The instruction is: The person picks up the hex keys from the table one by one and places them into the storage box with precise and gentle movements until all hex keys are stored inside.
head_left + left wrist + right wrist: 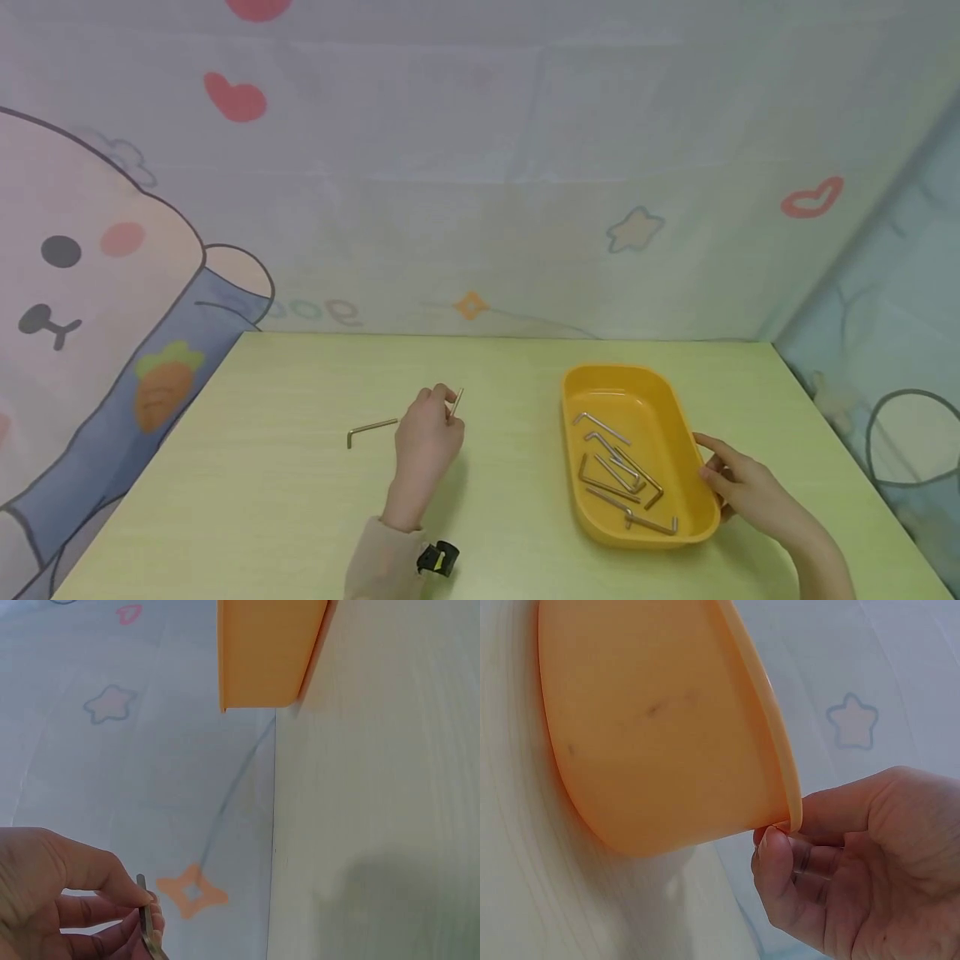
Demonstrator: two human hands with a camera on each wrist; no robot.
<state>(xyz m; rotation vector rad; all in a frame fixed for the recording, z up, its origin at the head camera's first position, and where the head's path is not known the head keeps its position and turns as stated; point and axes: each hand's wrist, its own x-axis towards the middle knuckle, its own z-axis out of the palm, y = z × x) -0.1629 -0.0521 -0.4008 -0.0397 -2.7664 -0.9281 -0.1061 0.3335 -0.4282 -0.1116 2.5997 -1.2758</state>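
L hand (pixel 426 433) pinches hex key (pixel 457 402); R hand (pixel 738 483) grips unlabelled yellow tray (pixel 678 408) rim.

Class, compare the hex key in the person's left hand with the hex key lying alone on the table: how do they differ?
The held hex key is pinched in the left hand, lifted and pointing up; the lone hex key lies flat on the table, untouched. The held one is partly hidden by fingers; the lone one shows its full L-shape. Both are thin, silvery metal.

A pale green table (pixel 262 500) stands against a cartoon-printed backdrop (pixel 480 167) with hearts, stars and a bear.
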